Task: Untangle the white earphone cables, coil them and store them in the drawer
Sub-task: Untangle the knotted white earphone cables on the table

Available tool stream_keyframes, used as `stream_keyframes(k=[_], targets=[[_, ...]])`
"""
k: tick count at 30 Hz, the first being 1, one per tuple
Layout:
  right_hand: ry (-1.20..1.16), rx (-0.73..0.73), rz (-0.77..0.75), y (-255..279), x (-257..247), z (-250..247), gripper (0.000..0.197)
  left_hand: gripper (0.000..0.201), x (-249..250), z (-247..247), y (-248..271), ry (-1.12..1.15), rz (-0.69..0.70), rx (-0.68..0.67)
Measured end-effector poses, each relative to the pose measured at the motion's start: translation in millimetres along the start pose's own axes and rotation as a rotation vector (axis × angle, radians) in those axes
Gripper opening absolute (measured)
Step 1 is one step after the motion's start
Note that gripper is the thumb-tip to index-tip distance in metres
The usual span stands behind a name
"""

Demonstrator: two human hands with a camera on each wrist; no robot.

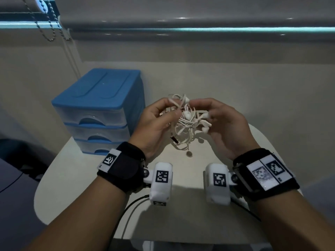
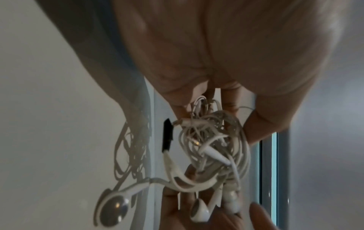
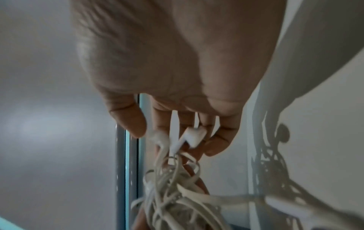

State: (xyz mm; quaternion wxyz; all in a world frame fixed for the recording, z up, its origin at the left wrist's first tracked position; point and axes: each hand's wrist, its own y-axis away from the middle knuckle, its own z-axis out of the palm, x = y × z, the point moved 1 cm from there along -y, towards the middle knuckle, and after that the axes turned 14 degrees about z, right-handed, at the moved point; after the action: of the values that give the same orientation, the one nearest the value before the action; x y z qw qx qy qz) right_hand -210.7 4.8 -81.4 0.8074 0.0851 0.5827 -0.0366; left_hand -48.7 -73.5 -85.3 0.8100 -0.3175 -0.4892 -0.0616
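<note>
So the whole knot of white earphone cables point(image 1: 183, 120) sits right in the middle of the frame, lifted clear of the worktop point(image 1: 181, 205) and slung between both hands, no real long axis to it yet, it's just a ball with loops sticking out at the top and a few strands hanging toward the bottom. The left hand point(image 1: 155, 124) has it from the left side, fingers curled in and pinching a bunch of strands; in the left wrist view you can see the cable clump point(image 2: 212, 144) hanging straight off those fingertips with a black piece point(image 2: 167, 137) dangling on the left edge and one earbud point(image 2: 113, 211) swinging out at the lower left. The right hand point(image 1: 223, 124) comes at it from the right, fingers bent and nipping what looks like a small white piece point(image 3: 194, 136) near the top of the tangle. Both hands are basically equally close, so I'd guess the next pull goes sideways, right hand drawing its end out to the right while the left anchors the knot. The blue drawer unit point(image 1: 101, 109) is at centre left, drawers all closed, nearer the left hand. A small round thing point(image 1: 189, 154), maybe a coin, lies on the worktop just below the tangle.
</note>
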Motion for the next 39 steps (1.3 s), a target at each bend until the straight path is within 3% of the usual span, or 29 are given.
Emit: stream_keyframes(k=[4, 11, 16, 20, 23, 26, 28, 32, 39], targets=[[0.027, 0.017, -0.061, -3, 9, -1, 0.020, 0.035, -1, -1, -1, -0.049, 0.011, 0.008], [0.126, 0.116, -0.182, -6, 10, -10, 0.016, 0.048, -1, 3, -1, -0.013, 0.003, 0.016], [0.032, 0.137, -0.205, -6, 8, -17, 0.015, 0.043, -1, 2, -3, 0.044, -0.030, 0.028], [0.253, 0.068, -0.281, -1, 5, -18, 0.028, 0.034, -3, 2, -3, 0.031, -0.094, 0.016], [0.440, 0.014, -0.277, 0, 4, -15, 0.042, 0.031, -5, 4, -1, 0.041, -0.141, -0.004], [0.497, 0.045, -0.276, -1, 5, -13, 0.035, 0.029, -7, 3, -2, 0.022, -0.160, -0.003], [0.476, 0.070, -0.286, -2, 5, -14, 0.026, 0.031, -7, 3, -2, 0.021, -0.185, -0.023], [0.345, 0.114, -0.287, -3, 7, -12, 0.015, 0.053, -11, 4, 2, -0.116, -0.206, -0.158], [0.307, 0.116, -0.174, -6, 5, -13, 0.010, 0.040, -12, 3, 3, -0.159, -0.187, -0.198]])
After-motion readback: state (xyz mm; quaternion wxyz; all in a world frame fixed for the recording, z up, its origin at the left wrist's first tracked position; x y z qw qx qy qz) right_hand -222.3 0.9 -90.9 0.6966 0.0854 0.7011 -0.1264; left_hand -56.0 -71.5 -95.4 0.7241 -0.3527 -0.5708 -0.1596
